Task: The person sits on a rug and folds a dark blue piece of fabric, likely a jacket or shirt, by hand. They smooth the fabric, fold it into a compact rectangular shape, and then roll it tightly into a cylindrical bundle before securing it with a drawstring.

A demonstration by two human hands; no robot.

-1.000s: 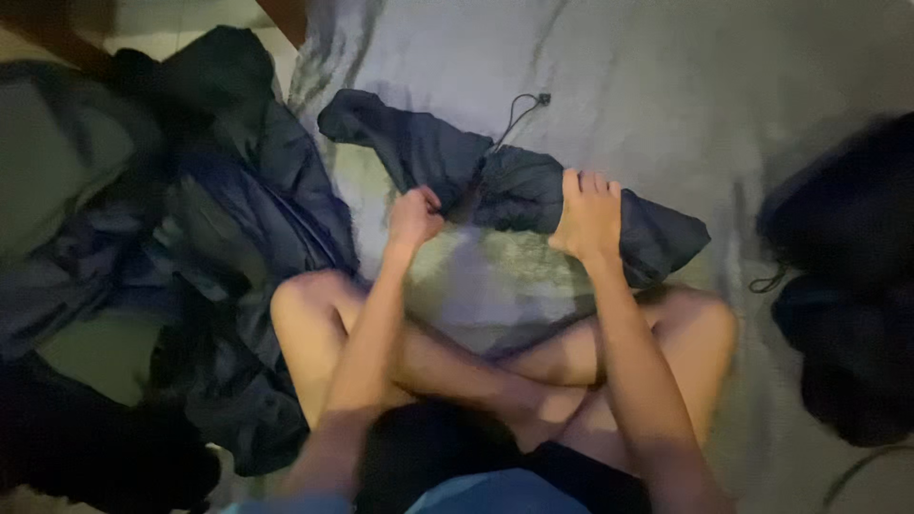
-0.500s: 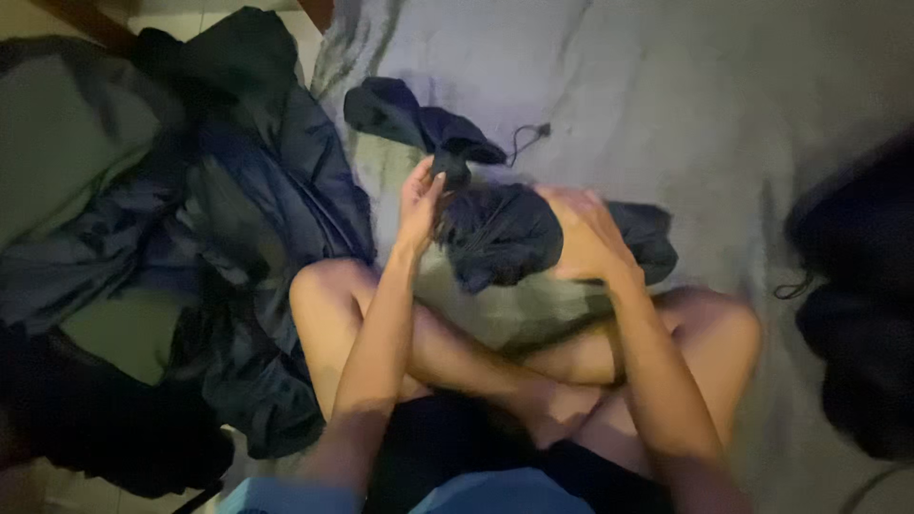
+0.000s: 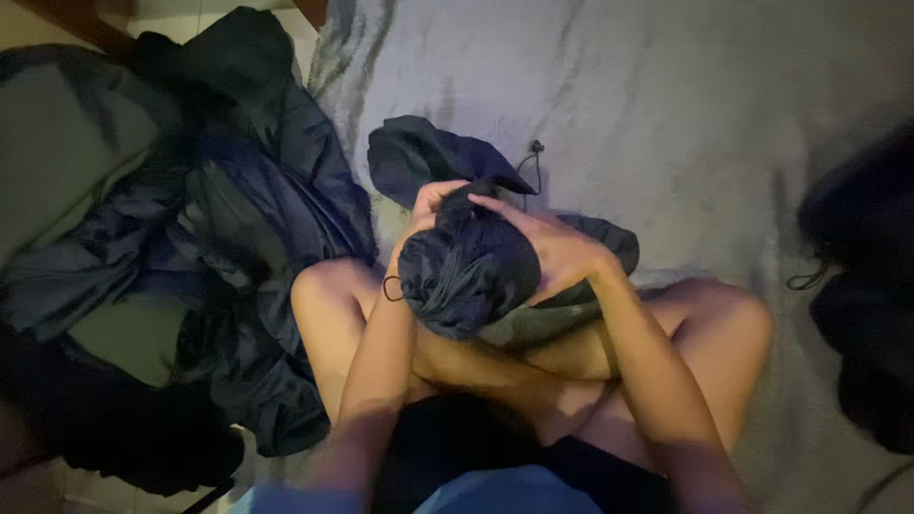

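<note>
I sit cross-legged on a grey bed sheet (image 3: 666,105). A dark navy stuff sack (image 3: 466,271), packed into a round bundle, rests on my lap over my legs. My left hand (image 3: 427,202) grips its top edge on the left side. On the bundle's right side my right hand (image 3: 547,246) presses with spread fingers. The sack's loose upper fabric (image 3: 419,157) lies on the sheet behind it, with a thin drawcord (image 3: 533,162) trailing to the right. A greenish-grey lining (image 3: 547,319) shows under the bundle.
A big rumpled dark blue and olive sleeping bag (image 3: 190,247) lies spread at the left, close to my left knee. A dark heap of fabric (image 3: 866,286) sits at the right edge. A wooden edge (image 3: 67,24) shows at the top left.
The flat green-lined fabric on my lap has been gathered into a round dark bundle. Both hands moved up and closed around its top. The view has shifted a little.
</note>
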